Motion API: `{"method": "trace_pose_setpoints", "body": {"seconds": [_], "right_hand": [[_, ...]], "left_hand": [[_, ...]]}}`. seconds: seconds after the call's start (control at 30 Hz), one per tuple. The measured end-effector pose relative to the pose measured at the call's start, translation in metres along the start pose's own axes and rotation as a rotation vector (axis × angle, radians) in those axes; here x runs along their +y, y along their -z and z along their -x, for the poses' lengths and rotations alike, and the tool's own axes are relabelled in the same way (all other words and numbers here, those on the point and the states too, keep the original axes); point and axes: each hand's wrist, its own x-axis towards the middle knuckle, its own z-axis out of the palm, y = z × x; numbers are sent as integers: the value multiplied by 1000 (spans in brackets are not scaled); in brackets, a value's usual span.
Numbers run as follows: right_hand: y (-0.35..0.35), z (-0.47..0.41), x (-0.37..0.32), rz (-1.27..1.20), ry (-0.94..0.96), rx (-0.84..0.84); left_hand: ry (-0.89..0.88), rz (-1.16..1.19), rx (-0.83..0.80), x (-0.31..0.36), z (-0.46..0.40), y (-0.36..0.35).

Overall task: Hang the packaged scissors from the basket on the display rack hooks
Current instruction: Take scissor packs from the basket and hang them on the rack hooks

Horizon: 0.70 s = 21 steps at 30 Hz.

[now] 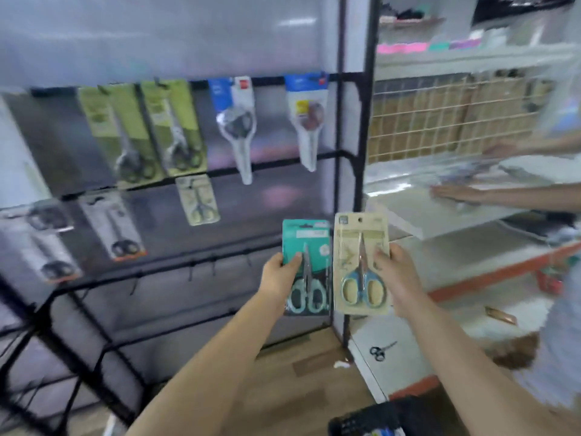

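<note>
Teal card and cream card are both up in front of you: your left hand (279,272) grips the teal-backed pack of mint-handled scissors (306,267) by its left edge, thumb across the front, and your right hand (397,275) grips the cream-backed pack of blue-handled scissors (361,264) by its right edge. They are held side by side, upright, near the black metal display rack (201,269) but not on it.

Hang one at a time. The cream pack's punched hole shows at its top; line it up with a bare hook on the lower rail, which looks free, and slide it on squarely. Keep your fingers low so the top stays clear.

At the bottom edge, the black plastic basket (358,420) shows only a corner; something blue and white lies in it, too blurred to name.
</note>
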Motion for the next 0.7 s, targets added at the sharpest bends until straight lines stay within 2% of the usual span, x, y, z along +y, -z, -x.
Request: {"method": "trace_pose_setpoints", "body": {"seconds": [0.2,0.37,0.5,0.7], "right_hand": [[-72,40,63,7,-206,-185],[-121,39,90,77,-309,-264],[-169,6,68,124,-239,-296],[-244,-37,-8,69,-28,-360]], "left_hand": [[167,55,183,-60,10,105],[256,193,285,-92,-8,159],[206,166,303,-74,-40,188],[35,143,332,-27,-93,231]]}}
